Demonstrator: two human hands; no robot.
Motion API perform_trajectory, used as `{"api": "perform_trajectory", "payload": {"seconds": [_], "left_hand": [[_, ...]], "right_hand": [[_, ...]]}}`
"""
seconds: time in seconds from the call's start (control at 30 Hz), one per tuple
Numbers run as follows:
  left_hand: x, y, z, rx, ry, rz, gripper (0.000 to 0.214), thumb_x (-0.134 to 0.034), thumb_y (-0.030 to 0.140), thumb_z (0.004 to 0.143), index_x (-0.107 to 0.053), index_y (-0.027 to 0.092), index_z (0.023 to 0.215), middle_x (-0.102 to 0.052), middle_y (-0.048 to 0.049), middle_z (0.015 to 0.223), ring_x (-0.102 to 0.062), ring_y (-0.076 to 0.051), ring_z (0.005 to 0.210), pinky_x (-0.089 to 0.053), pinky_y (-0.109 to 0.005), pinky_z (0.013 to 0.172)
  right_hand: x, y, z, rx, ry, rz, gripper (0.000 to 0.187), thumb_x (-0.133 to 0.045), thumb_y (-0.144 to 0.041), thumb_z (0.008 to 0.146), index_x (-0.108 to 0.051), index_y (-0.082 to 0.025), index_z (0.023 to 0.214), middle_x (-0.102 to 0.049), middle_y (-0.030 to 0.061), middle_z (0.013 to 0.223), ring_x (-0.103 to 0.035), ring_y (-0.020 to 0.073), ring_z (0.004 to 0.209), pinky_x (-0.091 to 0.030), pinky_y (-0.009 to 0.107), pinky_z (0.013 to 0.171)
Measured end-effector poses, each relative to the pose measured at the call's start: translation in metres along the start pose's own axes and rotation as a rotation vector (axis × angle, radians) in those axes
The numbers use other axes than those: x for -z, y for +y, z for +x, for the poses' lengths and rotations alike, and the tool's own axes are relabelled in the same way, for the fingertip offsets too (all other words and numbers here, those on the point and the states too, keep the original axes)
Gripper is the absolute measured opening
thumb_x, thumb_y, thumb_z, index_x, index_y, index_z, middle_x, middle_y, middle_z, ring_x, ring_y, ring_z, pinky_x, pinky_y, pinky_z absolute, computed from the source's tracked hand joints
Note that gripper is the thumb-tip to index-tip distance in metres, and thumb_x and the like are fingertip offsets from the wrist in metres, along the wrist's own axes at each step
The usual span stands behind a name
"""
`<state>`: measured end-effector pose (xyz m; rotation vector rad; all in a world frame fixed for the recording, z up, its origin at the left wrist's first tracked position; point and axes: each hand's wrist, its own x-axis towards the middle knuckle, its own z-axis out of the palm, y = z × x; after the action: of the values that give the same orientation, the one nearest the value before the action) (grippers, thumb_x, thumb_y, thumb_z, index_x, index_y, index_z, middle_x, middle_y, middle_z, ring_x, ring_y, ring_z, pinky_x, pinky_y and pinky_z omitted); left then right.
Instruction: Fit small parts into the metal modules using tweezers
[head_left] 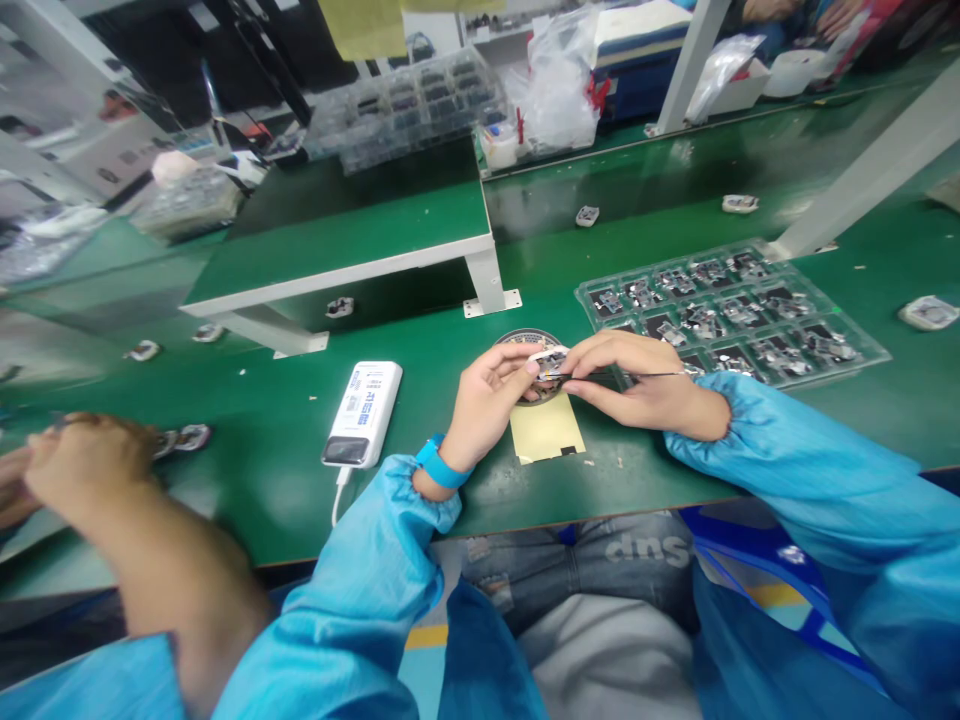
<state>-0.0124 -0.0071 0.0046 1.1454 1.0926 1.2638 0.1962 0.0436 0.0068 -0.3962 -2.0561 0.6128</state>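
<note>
Between my hands is a small white-rimmed electronic part (549, 360), an oval housing with metallic pieces inside. My left hand (491, 392) pinches it from the left, thumb on its near edge. My right hand (630, 378) has its fingers closed around a thin dark rod-like tool (664, 374), whose tip reaches the housing; its exact kind is too fine to make out. Below the hands lies a round dish (534, 337) of small pieces, partly covered by them. A yellow paper note (546, 432) lies just in front of the dish.
On the right lies a clear compartment tray (750, 310) of metallic parts. A white power bank (363, 415) with a cable lies left. A raised green shelf (352, 245) stands behind. Similar housings (587, 216) dot the bench. A co-worker's hand (94, 460) is at far left.
</note>
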Motion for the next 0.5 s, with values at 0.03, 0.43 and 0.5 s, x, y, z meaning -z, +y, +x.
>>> {"api": "perform_trajectory", "payload": {"seconds": [0.03,0.43,0.5], "left_hand": [[0.0,-0.0006,0.0,-0.004,0.002,0.008,0.03,-0.077,0.036,0.084,-0.072,0.018,0.108,-0.076,-0.0076,0.1,-0.071,-0.015,0.076,-0.058,-0.026,0.066],[-0.0013,-0.0074,-0.0006,-0.095,0.061,0.056,0.03,-0.078,0.034,0.082,-0.077,0.019,0.108,-0.077,-0.0088,0.111,-0.074,-0.023,0.1,-0.062,-0.04,0.089],[-0.0025,-0.0081,-0.0012,-0.116,0.079,0.039,0.029,-0.079,0.032,0.082,-0.077,0.02,0.108,-0.077,-0.0084,0.111,-0.074,-0.023,0.099,-0.062,-0.039,0.09]], "right_hand": [[-0.0001,0.0,0.0001,0.001,-0.001,-0.004,0.018,-0.077,-0.018,0.081,-0.068,-0.024,0.096,-0.077,0.0045,0.096,-0.073,0.02,0.089,-0.061,0.036,0.081],[-0.005,-0.0016,-0.002,-0.127,0.062,0.101,0.01,-0.076,-0.02,0.083,-0.07,-0.023,0.091,-0.078,0.0047,0.093,-0.074,0.0207,0.088,-0.062,0.036,0.08],[-0.0066,-0.0043,-0.0033,-0.194,0.114,0.069,0.01,-0.079,-0.022,0.082,-0.071,-0.022,0.089,-0.077,0.0047,0.09,-0.074,0.0208,0.084,-0.062,0.036,0.078]]}}
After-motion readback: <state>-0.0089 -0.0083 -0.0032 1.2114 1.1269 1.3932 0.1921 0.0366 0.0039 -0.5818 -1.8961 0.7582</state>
